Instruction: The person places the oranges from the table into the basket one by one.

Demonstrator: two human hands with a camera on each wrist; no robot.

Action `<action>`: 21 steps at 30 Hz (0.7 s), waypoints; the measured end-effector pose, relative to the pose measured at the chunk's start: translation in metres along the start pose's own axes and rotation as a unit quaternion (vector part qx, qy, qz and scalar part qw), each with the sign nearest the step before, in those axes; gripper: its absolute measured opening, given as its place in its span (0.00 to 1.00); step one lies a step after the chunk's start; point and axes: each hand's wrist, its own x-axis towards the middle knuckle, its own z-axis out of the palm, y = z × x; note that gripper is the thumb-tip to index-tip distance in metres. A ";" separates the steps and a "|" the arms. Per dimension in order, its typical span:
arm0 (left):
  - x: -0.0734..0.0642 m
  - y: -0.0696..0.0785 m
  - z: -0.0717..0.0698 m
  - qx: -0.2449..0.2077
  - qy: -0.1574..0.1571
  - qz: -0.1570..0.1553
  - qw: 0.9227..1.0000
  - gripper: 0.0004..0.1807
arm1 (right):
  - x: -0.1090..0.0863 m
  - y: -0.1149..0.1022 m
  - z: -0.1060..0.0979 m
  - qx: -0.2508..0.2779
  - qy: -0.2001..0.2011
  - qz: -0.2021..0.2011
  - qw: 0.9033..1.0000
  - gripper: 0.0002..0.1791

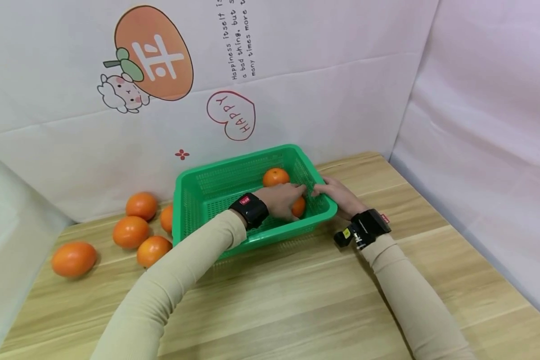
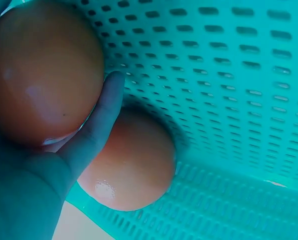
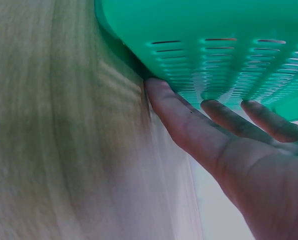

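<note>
Setting-down step, seemingly: left hand (image 1: 281, 198) with grip clamped on an orange fruit (image 2: 44, 80) inside green basket (image 1: 297, 226), right hand (image 1: 340, 197) clamped at its rim; gentle release probably next.

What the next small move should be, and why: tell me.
I'd probably ease the left grip open and leave the near orange fruit where it is: it already lies down inside the green basket, beside a second fruit, and the right grip holds the basket.
</note>
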 end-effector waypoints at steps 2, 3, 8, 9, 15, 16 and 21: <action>-0.001 0.000 -0.001 -0.005 0.000 0.002 1.000 0.42 | 0.000 0.000 0.000 0.001 0.001 0.000 1.000 0.38; -0.002 0.000 -0.001 -0.008 0.001 0.003 1.000 0.41 | 0.000 0.000 0.000 0.002 0.002 0.000 1.000 0.38; -0.002 -0.002 -0.001 -0.015 0.009 0.010 1.000 0.40 | 0.000 -0.001 0.001 0.004 0.007 0.004 1.000 0.37; -0.002 -0.003 0.000 -0.015 0.012 0.012 1.000 0.40 | 0.000 -0.001 0.001 0.005 0.007 0.005 1.000 0.37; -0.003 -0.006 0.000 -0.022 0.033 0.024 0.999 0.38 | 0.001 -0.002 0.002 0.002 0.008 0.003 1.000 0.37; -0.003 -0.006 -0.001 -0.024 0.035 0.028 0.999 0.38 | 0.001 -0.002 0.002 0.001 0.008 0.002 1.000 0.36; -0.004 -0.005 -0.003 -0.028 0.040 0.037 0.998 0.38 | 0.000 -0.001 0.002 0.000 0.010 -0.003 1.000 0.32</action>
